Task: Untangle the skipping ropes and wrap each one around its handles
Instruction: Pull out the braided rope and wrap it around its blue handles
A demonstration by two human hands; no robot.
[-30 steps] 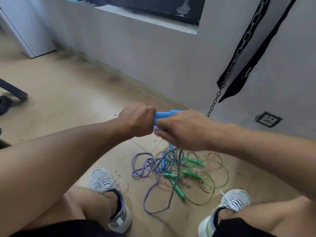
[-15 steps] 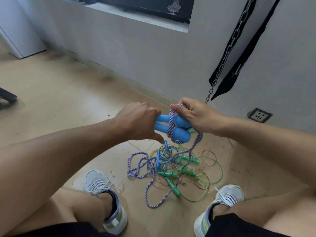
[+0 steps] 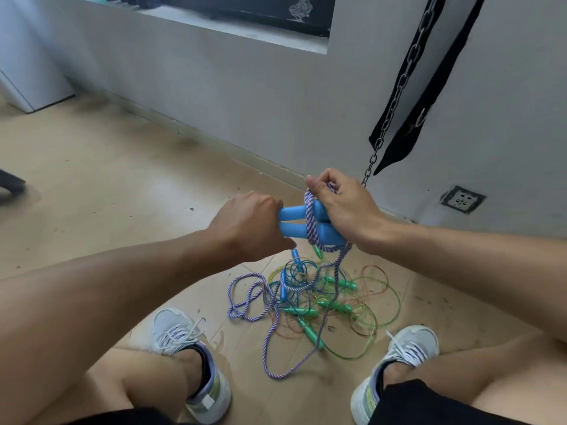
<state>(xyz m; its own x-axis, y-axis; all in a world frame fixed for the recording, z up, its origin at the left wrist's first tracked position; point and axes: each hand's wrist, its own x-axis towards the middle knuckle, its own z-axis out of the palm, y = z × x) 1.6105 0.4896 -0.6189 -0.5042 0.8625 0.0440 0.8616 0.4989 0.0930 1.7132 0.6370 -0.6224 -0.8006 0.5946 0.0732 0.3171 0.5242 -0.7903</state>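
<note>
My left hand [image 3: 250, 223] grips one end of two blue handles [image 3: 293, 222] held side by side above the floor. A purple-and-white braided rope [image 3: 311, 220] is looped around their middle. My right hand [image 3: 340, 207] pinches this rope above the handles between thumb and fingers. The rest of the braided rope hangs down to the floor and lies in loose loops [image 3: 245, 302]. Below, a tangled pile [image 3: 325, 305] of thin green, blue and orange ropes with green handles [image 3: 310, 332] and a slim blue handle [image 3: 283, 286] lies between my feet.
My two grey sneakers [image 3: 190, 357] [image 3: 399, 363] flank the pile on the tan floor. A grey wall with a socket [image 3: 461, 199] runs behind. A metal chain [image 3: 395, 96] and black straps [image 3: 423, 87] hang at the right. A white cabinet [image 3: 27, 72] stands far left.
My right hand has brought the braided rope over the blue handles, laying turns around them, and has risen slightly above them. My left hand keeps its grip on the handles.
</note>
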